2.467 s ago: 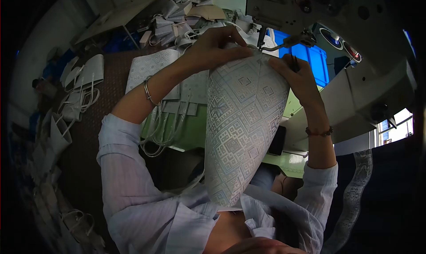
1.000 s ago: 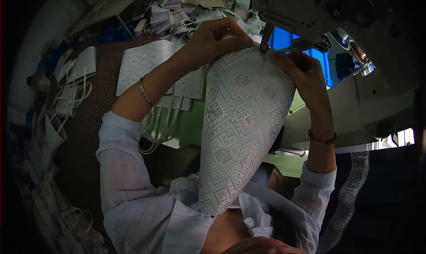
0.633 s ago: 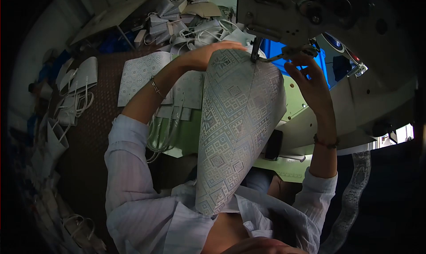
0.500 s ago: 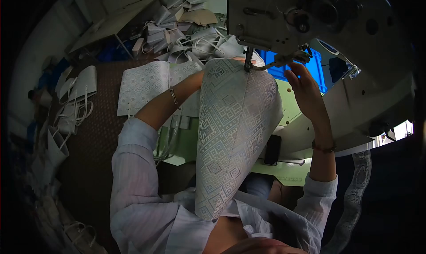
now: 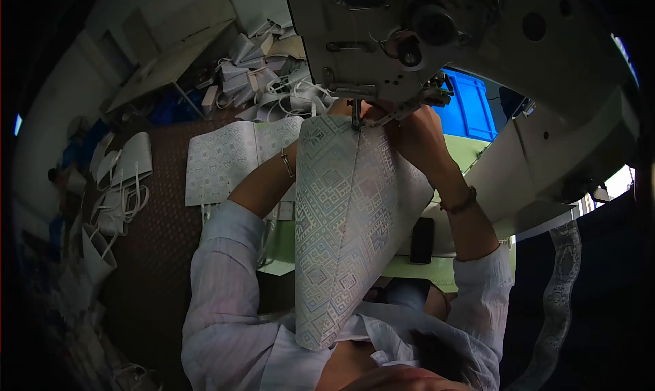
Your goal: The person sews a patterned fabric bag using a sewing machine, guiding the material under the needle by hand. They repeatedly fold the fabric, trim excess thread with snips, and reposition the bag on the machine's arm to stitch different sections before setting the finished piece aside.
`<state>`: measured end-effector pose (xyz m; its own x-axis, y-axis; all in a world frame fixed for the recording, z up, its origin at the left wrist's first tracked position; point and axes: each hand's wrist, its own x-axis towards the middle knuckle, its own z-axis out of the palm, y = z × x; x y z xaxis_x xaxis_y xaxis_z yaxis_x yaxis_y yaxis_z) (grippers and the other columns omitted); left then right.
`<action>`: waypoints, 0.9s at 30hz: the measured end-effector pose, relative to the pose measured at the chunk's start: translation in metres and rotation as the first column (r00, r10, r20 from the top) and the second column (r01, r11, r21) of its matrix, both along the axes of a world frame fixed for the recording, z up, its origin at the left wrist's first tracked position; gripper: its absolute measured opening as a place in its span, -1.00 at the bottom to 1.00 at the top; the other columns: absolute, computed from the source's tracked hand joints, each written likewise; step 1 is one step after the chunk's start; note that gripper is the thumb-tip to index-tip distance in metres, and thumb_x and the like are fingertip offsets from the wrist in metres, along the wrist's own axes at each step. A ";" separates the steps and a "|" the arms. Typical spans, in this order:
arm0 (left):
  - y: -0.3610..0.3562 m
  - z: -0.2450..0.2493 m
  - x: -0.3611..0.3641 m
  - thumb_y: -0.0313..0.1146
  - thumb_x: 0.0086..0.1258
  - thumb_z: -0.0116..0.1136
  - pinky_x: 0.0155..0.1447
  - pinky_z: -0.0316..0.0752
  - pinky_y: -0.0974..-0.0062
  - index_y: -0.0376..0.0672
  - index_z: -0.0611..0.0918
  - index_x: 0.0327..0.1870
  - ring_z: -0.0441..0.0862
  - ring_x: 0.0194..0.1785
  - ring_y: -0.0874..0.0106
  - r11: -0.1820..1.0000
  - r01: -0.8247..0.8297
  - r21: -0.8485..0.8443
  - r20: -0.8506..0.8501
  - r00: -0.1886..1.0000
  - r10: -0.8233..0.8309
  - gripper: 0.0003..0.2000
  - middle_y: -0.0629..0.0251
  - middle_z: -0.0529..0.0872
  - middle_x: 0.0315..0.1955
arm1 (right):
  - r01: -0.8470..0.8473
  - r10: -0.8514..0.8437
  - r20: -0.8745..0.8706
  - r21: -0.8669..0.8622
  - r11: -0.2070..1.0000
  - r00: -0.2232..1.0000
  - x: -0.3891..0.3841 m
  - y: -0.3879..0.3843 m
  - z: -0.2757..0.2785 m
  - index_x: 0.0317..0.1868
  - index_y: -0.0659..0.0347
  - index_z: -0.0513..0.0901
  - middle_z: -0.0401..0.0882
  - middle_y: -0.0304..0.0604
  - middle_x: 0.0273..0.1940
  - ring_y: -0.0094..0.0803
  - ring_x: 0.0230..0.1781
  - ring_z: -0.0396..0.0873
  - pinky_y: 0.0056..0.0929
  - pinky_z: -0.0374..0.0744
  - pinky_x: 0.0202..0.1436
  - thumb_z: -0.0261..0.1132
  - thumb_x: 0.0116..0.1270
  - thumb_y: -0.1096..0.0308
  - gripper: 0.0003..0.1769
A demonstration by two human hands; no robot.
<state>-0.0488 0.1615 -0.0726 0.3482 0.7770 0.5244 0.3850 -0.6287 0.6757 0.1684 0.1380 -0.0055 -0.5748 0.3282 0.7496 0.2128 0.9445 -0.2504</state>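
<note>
A pale, silver-patterned fabric piece [image 5: 341, 227] hangs tapered from the sewing machine's needle area down toward my chest. Its top edge lies at the presser foot [image 5: 356, 114]. Behind that edge, my left hand [image 5: 343, 107] grips the fabric from the left; most of its fingers are hidden. My right hand [image 5: 417, 137] is closed at the upper right edge of the same piece, close beside the metal guide [image 5: 396, 114]. Its fingertips are partly covered by the machine and by shadow.
The sewing machine head [image 5: 389, 43] overhangs both hands. Another patterned panel [image 5: 225, 162] lies at left. White handled bags [image 5: 129, 166] and a heap of pale pieces [image 5: 252, 70] are farther left. A blue crate [image 5: 471, 104] stands behind; a dark phone [image 5: 421, 241] lies at right.
My right hand has come down and left from beside the guide to the fabric's edge. The camera view has shifted, and the fabric appears slightly lower and farther left.
</note>
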 end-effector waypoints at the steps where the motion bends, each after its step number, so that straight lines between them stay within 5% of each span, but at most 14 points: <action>1: 0.000 -0.004 -0.005 -0.10 0.17 0.34 -0.11 0.57 0.40 -0.18 0.70 -0.07 0.70 -0.21 0.33 0.994 -0.085 -0.067 -0.093 0.993 0.079 -0.61 0.19 0.75 -0.27 | 0.016 -0.019 -0.030 -0.089 0.996 0.999 0.000 0.001 -0.002 -0.10 0.10 0.68 0.61 -0.21 -0.26 -0.24 -0.38 0.62 -0.31 0.52 -0.39 0.35 0.18 0.42 -0.76; 2: 0.002 -0.008 -0.011 -0.10 0.17 0.34 -0.11 0.57 0.40 -0.18 0.70 -0.07 0.70 -0.21 0.33 0.994 -0.089 -0.067 -0.091 0.992 0.083 -0.61 0.19 0.75 -0.27 | 0.027 -0.037 -0.055 -0.177 0.984 0.998 0.000 0.003 -0.004 -0.12 0.11 0.67 0.60 -0.18 -0.28 -0.23 -0.42 0.61 -0.31 0.51 -0.41 0.34 0.21 0.41 -0.79; 4: -0.007 0.012 -0.011 -0.22 0.15 0.29 -0.22 0.58 0.25 -0.22 0.69 -0.26 0.70 -0.27 0.12 0.809 -0.508 0.296 -0.397 0.705 0.588 -0.74 0.05 0.73 -0.35 | 0.051 -0.080 -0.125 -0.216 0.975 0.989 0.010 0.003 -0.008 -0.13 0.14 0.65 0.57 -0.21 -0.32 -0.33 -0.50 0.55 -0.38 0.47 -0.44 0.32 0.27 0.38 -0.83; 6: -0.015 0.041 -0.039 -0.26 0.18 0.24 -0.24 0.56 0.19 -0.19 0.65 -0.22 0.67 -0.26 0.05 0.664 -0.518 0.540 -0.334 0.592 0.733 -0.77 0.04 0.70 -0.34 | 0.085 -0.135 -0.186 -0.256 0.963 0.973 0.029 -0.006 -0.016 -0.13 0.17 0.63 0.54 -0.24 -0.37 -0.42 -0.57 0.49 -0.45 0.43 -0.48 0.30 0.32 0.35 -0.85; 8: -0.020 0.078 -0.074 -0.22 0.25 0.22 -0.20 0.56 0.19 -0.16 0.61 -0.09 0.66 -0.22 0.04 0.415 -0.589 0.693 -0.084 0.507 0.858 -0.72 0.04 0.69 -0.27 | -0.072 -0.156 -0.288 -0.647 0.759 0.945 0.054 -0.030 -0.025 -0.11 0.23 0.60 0.47 -0.33 -0.40 -0.67 -0.62 0.30 -0.62 0.28 -0.54 0.23 0.42 0.25 -0.79; 10: -0.027 0.109 -0.118 -0.19 0.33 0.20 -0.17 0.55 0.19 -0.13 0.58 0.04 0.65 -0.18 0.03 0.197 -0.677 0.710 0.120 0.391 0.912 -0.67 0.05 0.67 -0.20 | -0.459 -0.072 -0.511 -0.819 0.344 0.857 0.082 -0.071 -0.021 -0.08 0.29 0.59 0.41 -0.35 -0.42 -0.80 -0.60 0.19 -0.72 0.15 -0.54 0.18 0.46 0.22 -0.73; 11: -0.029 0.119 -0.141 -0.17 0.37 0.19 -0.16 0.55 0.19 -0.12 0.56 0.11 0.64 -0.15 0.02 0.136 -0.731 0.669 0.169 0.327 0.930 -0.64 0.05 0.67 -0.16 | -0.714 0.080 -0.712 -0.684 0.149 0.698 0.088 -0.088 -0.017 -0.07 0.34 0.59 0.43 -0.24 -0.35 -0.76 -0.57 0.24 -0.69 0.15 -0.52 0.11 0.49 0.25 -0.70; 14: -0.037 0.103 -0.183 -0.11 0.37 0.19 0.04 0.51 0.16 -0.20 0.50 0.19 0.53 0.11 0.01 0.063 -0.745 0.664 0.099 0.172 0.980 -0.53 -0.04 0.52 0.10 | -0.926 0.548 -0.774 -0.377 0.003 0.317 0.072 -0.148 0.019 -0.11 0.36 0.62 0.47 -0.07 -0.16 -0.64 -0.54 0.30 -0.65 0.31 -0.40 0.14 0.48 0.21 -0.68; 17: -0.086 0.093 -0.126 -0.05 0.30 0.27 0.29 0.34 0.03 -0.20 0.41 0.31 0.23 0.39 -0.03 0.223 -0.735 0.640 -0.039 0.258 0.965 -0.37 -0.09 0.18 0.38 | -0.934 0.709 -0.704 -0.226 -0.275 -0.039 0.060 -0.178 0.042 -0.13 0.34 0.59 0.47 -0.09 -0.17 -0.64 -0.54 0.30 -0.65 0.32 -0.40 0.15 0.48 0.23 -0.71; 19: -0.133 0.090 -0.076 0.04 0.20 0.35 0.33 0.29 0.00 -0.18 0.43 0.30 0.24 0.40 -0.02 0.620 -0.606 0.498 -0.097 0.672 0.735 -0.29 -0.08 0.25 0.35 | -0.919 0.720 -0.685 -0.204 -0.338 -0.113 0.061 -0.190 0.049 -0.15 0.33 0.58 0.47 -0.10 -0.17 -0.65 -0.54 0.29 -0.64 0.33 -0.40 0.15 0.48 0.24 -0.73; 21: -0.194 0.095 -0.016 0.17 0.11 0.37 0.39 0.22 0.02 -0.14 0.44 0.30 0.21 0.44 0.02 0.841 -0.517 0.157 0.072 0.856 0.513 -0.21 -0.04 0.25 0.37 | -0.918 0.720 -0.684 -0.201 -0.341 -0.118 0.066 -0.197 0.051 -0.17 0.32 0.57 0.47 -0.11 -0.17 -0.65 -0.54 0.29 -0.64 0.33 -0.40 0.16 0.47 0.26 -0.75; 22: -0.222 0.094 -0.006 0.20 0.10 0.37 0.39 0.21 0.00 -0.09 0.46 0.29 0.19 0.45 0.03 0.904 -0.375 0.205 -0.056 0.918 0.393 -0.21 -0.01 0.25 0.38 | -0.919 0.716 -0.689 -0.201 -0.340 -0.115 0.070 -0.201 0.052 -0.17 0.31 0.56 0.47 -0.11 -0.18 -0.65 -0.54 0.29 -0.64 0.33 -0.40 0.16 0.47 0.26 -0.76; 24: -0.271 0.096 0.024 0.23 0.07 0.35 0.39 0.19 -0.06 0.02 0.47 0.29 0.14 0.47 0.03 0.970 -0.111 0.214 -0.226 0.961 0.160 -0.23 0.03 0.26 0.39 | -0.923 0.707 -0.700 -0.197 -0.329 -0.103 0.075 -0.210 0.052 -0.19 0.30 0.55 0.47 -0.12 -0.18 -0.66 -0.54 0.29 -0.64 0.34 -0.40 0.17 0.47 0.28 -0.78; 27: -0.322 0.096 0.067 0.21 0.10 0.32 0.37 0.18 -0.13 0.06 0.47 0.30 0.07 0.49 0.00 0.982 -0.001 0.191 -0.444 0.892 0.087 -0.26 0.05 0.25 0.40 | -0.929 0.691 -0.718 -0.193 -0.316 -0.085 0.085 -0.229 0.049 -0.22 0.29 0.53 0.48 -0.14 -0.19 -0.66 -0.54 0.28 -0.63 0.35 -0.40 0.17 0.47 0.30 -0.80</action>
<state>0.0182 -0.1604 0.0233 0.5473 0.7038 0.4529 0.6498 -0.6984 0.3000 0.2533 -0.0908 0.0439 -0.5261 -0.0126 0.8503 -0.8053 -0.3141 -0.5029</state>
